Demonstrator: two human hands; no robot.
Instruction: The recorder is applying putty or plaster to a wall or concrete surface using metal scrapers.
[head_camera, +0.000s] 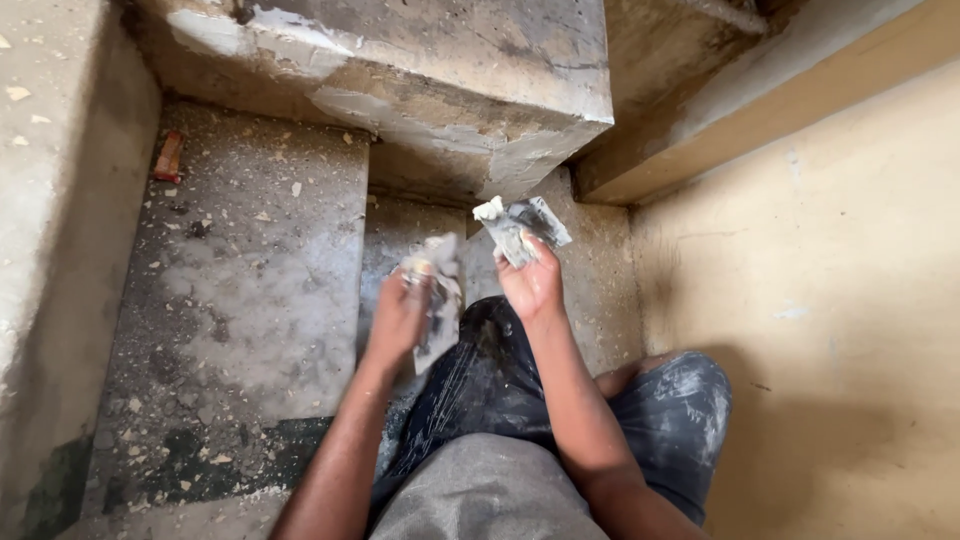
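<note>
My left hand (400, 315) grips a flat putty blade (440, 300) smeared with pale filler; the blade is blurred and hangs down over my knee. My right hand (530, 280) holds a second, smaller putty blade (525, 228) with a lump of white filler on its upper left corner. The two blades are close together but apart, just above my dark, paint-stained trousers (500, 390). Both hands are in the middle of the view, in front of a rough concrete step (440, 90).
Dusty concrete stairs (240, 290) with chips of debris run down on the left. A small reddish scrap (168, 157) lies near the left wall. A yellow plastered wall (830, 300) fills the right side, with a sloping ledge (760, 100) above it.
</note>
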